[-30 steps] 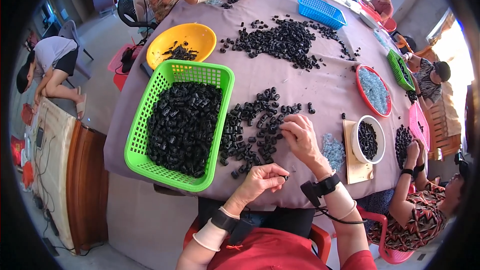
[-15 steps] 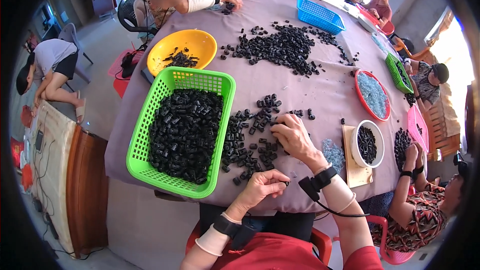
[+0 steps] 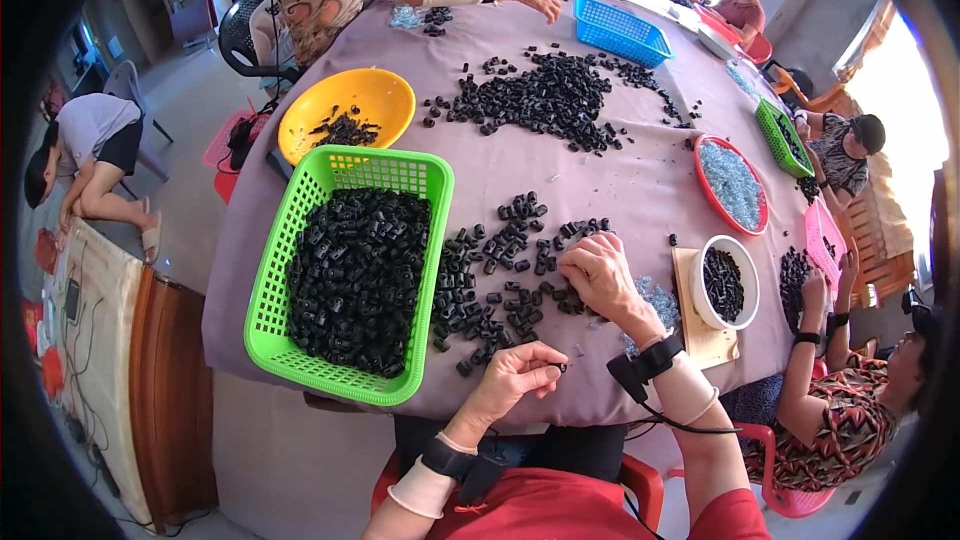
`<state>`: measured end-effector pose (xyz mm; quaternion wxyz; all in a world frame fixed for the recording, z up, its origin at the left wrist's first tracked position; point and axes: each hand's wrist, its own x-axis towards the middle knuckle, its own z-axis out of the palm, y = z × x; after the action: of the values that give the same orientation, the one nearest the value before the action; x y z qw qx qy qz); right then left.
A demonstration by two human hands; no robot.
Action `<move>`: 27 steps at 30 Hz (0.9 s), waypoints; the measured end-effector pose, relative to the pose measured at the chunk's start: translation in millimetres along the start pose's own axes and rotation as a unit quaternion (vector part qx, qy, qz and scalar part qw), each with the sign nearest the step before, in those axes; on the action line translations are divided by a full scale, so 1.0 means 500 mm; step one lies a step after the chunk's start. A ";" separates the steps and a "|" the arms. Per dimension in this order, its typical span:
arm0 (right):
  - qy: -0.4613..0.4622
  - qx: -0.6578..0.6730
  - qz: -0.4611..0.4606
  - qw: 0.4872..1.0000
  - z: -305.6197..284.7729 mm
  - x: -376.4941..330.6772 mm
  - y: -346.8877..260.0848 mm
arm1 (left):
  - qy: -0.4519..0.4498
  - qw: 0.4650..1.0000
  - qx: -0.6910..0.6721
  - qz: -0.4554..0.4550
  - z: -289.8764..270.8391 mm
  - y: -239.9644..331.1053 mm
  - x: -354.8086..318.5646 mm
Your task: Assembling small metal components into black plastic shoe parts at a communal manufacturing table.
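Note:
Near the table's front edge, my left hand pinches a small black plastic part between thumb and fingertips. My right hand is bent down over the table, its fingers curled together beside loose black plastic parts. Whatever those fingertips hold, if anything, is hidden. The loose parts spread from under my right hand leftward to a green basket, which is heaped with the same black pieces. Small clear plastic pieces lie just right of my right hand.
A white bowl of black pins stands on a wooden board. Beyond are a yellow bowl, a large black pile, a blue basket and a red tray of clear pieces. Co-workers sit around the table.
My right hand has drawn slightly right and nearer; my left keeps its pinch. Across the table, a co-worker's arm now stretches toward the blue basket, and the red bowl there is gone from view.

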<state>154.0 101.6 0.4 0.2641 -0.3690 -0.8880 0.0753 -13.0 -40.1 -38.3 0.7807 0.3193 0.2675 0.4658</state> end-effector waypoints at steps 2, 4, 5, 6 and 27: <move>-0.011 0.001 0.009 1.000 0.003 0.006 0.000 | 0.000 1.000 0.003 -0.001 -0.002 -0.001 0.000; -0.020 0.003 0.017 1.000 0.006 0.025 -0.010 | 0.001 1.000 0.008 0.000 -0.002 0.001 -0.001; -0.004 -0.006 0.001 1.000 0.010 0.044 -0.018 | 0.006 1.000 0.017 0.000 -0.001 0.002 -0.002; 0.013 -0.016 -0.014 1.000 0.015 0.063 -0.027 | 0.009 1.000 0.025 0.000 -0.001 0.004 -0.001; 0.014 0.002 0.025 1.000 0.001 0.017 0.019 | 0.003 1.000 -0.010 -0.001 0.001 0.002 0.002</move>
<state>154.4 114.4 0.4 0.2757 -0.3912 -0.8745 0.0787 -12.8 -39.2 -37.2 0.7834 0.3099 0.2658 0.4686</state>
